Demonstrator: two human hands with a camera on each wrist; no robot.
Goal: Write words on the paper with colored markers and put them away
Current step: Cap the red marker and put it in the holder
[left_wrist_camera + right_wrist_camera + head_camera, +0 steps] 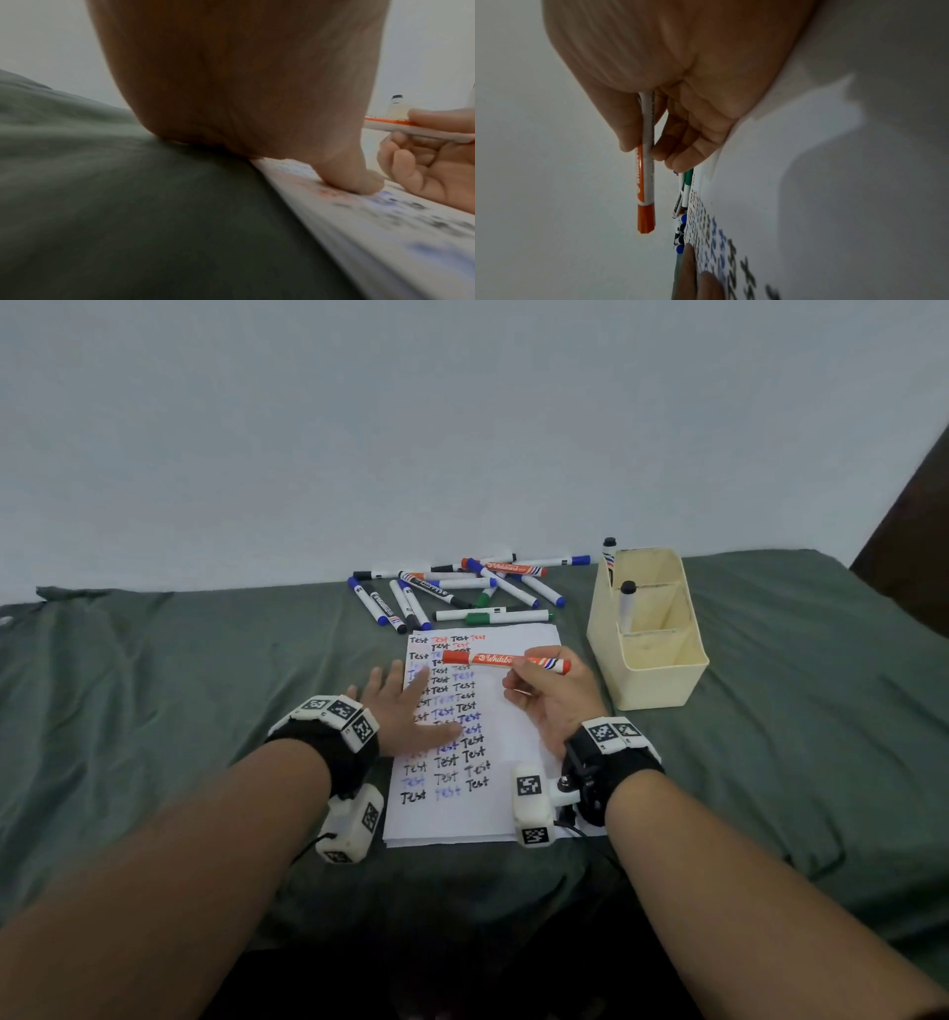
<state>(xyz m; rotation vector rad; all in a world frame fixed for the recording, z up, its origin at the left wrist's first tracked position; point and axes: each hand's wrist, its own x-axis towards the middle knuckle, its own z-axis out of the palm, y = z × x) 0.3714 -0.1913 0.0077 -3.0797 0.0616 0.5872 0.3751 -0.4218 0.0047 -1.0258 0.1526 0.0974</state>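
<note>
Right hand (552, 698) is pinching the capped orange marker (506, 660) crosswise above the paper (518, 742), organizer (648, 683) lying just to its right, while the flat left hand (405, 711) is pressing the sheet.

Arms: bare, sleeveless | Left wristband (328, 737): black strap, white blocks with black-and-white fiducial tags | Right wristband (613, 749): identical | Wrist cameras: white housings, tagged, black cables
</note>
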